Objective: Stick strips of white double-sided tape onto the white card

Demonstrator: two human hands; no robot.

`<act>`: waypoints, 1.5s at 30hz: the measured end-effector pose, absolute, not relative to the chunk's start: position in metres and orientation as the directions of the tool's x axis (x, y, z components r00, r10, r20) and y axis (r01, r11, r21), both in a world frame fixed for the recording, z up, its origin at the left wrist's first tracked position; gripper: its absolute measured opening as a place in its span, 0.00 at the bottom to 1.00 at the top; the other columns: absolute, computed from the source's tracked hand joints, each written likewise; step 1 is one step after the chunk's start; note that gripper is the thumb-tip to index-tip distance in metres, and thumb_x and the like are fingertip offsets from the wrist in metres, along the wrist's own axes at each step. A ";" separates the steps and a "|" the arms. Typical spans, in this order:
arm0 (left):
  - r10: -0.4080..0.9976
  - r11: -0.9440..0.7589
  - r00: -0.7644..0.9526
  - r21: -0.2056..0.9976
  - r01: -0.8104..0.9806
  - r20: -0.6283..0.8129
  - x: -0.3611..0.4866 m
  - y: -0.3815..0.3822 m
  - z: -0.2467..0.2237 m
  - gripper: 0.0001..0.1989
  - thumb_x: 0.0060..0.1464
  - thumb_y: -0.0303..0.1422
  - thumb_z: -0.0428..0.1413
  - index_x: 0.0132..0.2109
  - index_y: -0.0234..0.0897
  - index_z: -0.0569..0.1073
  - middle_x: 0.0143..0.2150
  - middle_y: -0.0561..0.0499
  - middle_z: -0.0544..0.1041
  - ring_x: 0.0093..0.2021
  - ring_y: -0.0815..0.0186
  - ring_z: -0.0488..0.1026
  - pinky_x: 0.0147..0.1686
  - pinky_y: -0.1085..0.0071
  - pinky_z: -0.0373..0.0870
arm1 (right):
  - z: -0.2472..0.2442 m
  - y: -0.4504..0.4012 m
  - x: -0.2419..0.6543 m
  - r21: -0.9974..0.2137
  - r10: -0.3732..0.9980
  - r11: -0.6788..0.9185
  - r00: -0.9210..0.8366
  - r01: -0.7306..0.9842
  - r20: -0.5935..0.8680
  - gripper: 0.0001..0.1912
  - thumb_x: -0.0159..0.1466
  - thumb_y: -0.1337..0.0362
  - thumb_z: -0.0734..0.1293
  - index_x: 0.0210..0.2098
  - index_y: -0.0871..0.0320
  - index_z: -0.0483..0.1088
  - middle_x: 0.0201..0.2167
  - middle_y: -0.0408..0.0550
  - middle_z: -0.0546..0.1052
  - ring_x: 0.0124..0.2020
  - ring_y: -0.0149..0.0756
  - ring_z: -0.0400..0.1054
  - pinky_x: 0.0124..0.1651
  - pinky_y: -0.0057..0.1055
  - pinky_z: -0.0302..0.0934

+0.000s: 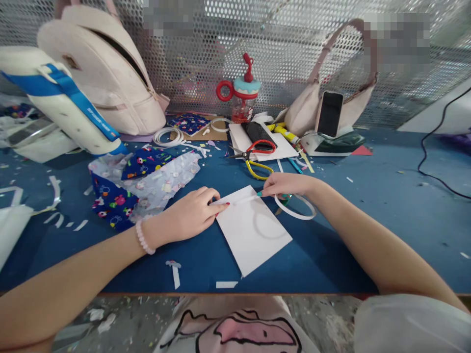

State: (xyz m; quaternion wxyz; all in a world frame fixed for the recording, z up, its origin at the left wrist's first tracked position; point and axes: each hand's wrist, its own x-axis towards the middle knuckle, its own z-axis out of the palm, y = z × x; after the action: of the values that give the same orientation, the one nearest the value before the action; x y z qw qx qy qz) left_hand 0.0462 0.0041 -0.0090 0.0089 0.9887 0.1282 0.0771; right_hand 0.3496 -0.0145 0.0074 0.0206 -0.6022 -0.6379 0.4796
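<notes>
A white card [253, 240] lies at an angle on the blue table near its front edge. My left hand [193, 213] rests at the card's far left corner, index finger on top and thumb at the edge, the other fingers curled. A narrow strip of white tape [243, 200] runs across the card's far end, between both hands. In my closed right hand [287, 185], above the card's far right corner, is a thin roll of white tape [312, 214]. Part of the roll is hidden by the fingers.
Red-and-yellow-handled scissors [259, 170] lie beyond the card. Patterned blue paper [114, 196] sits left. A bottle [59, 103], backpack [110, 83], drinking cup [245, 98], phone [330, 113] and handbag [300, 110] stand at the back. Paper scraps [176, 277] litter the table.
</notes>
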 end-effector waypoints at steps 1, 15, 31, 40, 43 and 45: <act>0.245 -0.969 0.958 0.025 0.245 0.151 0.046 0.003 -0.008 0.18 0.65 0.28 0.46 0.57 0.34 0.71 0.48 0.38 0.70 0.46 0.54 0.67 0.45 0.56 0.71 | 0.007 -0.014 0.350 -0.645 0.789 -0.189 -0.277 0.740 -0.549 0.20 0.54 0.51 0.68 0.16 0.57 0.59 0.12 0.36 0.58 0.16 0.24 0.52 0.20 0.27 0.45; 0.055 -0.998 0.990 0.042 0.050 0.132 0.043 0.002 -0.002 0.16 0.65 0.32 0.47 0.55 0.34 0.72 0.45 0.40 0.69 0.41 0.58 0.67 0.41 0.61 0.69 | 0.015 -0.018 0.345 -0.597 0.802 -0.124 -0.274 0.793 -0.530 0.20 0.54 0.50 0.66 0.16 0.56 0.58 0.12 0.36 0.56 0.17 0.25 0.49 0.23 0.29 0.43; -0.062 -0.997 0.987 0.029 -0.066 0.147 0.044 0.002 -0.002 0.11 0.63 0.32 0.54 0.51 0.35 0.71 0.41 0.46 0.72 0.38 0.63 0.68 0.37 0.67 0.63 | 0.020 -0.028 0.329 -0.475 0.851 0.018 -0.263 0.880 -0.454 0.16 0.59 0.51 0.63 0.25 0.57 0.66 0.19 0.41 0.67 0.22 0.29 0.59 0.27 0.29 0.52; -0.168 -0.980 0.972 0.079 -0.183 0.164 0.038 0.003 0.001 0.13 0.64 0.39 0.54 0.49 0.36 0.73 0.43 0.47 0.76 0.41 0.62 0.70 0.39 0.65 0.61 | 0.022 -0.035 0.318 -0.597 0.821 -0.015 -0.331 0.802 -0.466 0.14 0.57 0.55 0.64 0.32 0.59 0.72 0.19 0.40 0.68 0.22 0.28 0.61 0.24 0.25 0.55; -0.148 -0.957 0.973 0.222 -0.186 0.179 0.038 0.007 0.002 0.12 0.64 0.38 0.54 0.49 0.37 0.74 0.47 0.46 0.75 0.44 0.62 0.70 0.43 0.65 0.61 | 0.022 -0.036 0.316 -0.596 0.790 -0.054 -0.331 0.801 -0.516 0.13 0.57 0.54 0.65 0.34 0.58 0.70 0.19 0.39 0.67 0.21 0.28 0.60 0.22 0.24 0.55; -0.113 -0.948 0.978 0.277 -0.159 0.176 0.039 0.010 0.001 0.11 0.64 0.36 0.53 0.50 0.38 0.74 0.48 0.46 0.75 0.45 0.62 0.70 0.44 0.66 0.61 | 0.024 -0.037 0.314 -0.599 0.769 -0.062 -0.344 0.799 -0.538 0.12 0.58 0.55 0.64 0.34 0.57 0.68 0.18 0.37 0.66 0.19 0.27 0.59 0.22 0.25 0.55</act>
State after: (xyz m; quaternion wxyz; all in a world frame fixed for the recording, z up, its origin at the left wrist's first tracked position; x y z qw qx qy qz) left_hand 0.0393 0.0098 0.0006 0.1465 0.9836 -0.0690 0.0791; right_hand 0.3143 -0.0370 0.0236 -0.0162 -0.5726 -0.6847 0.4507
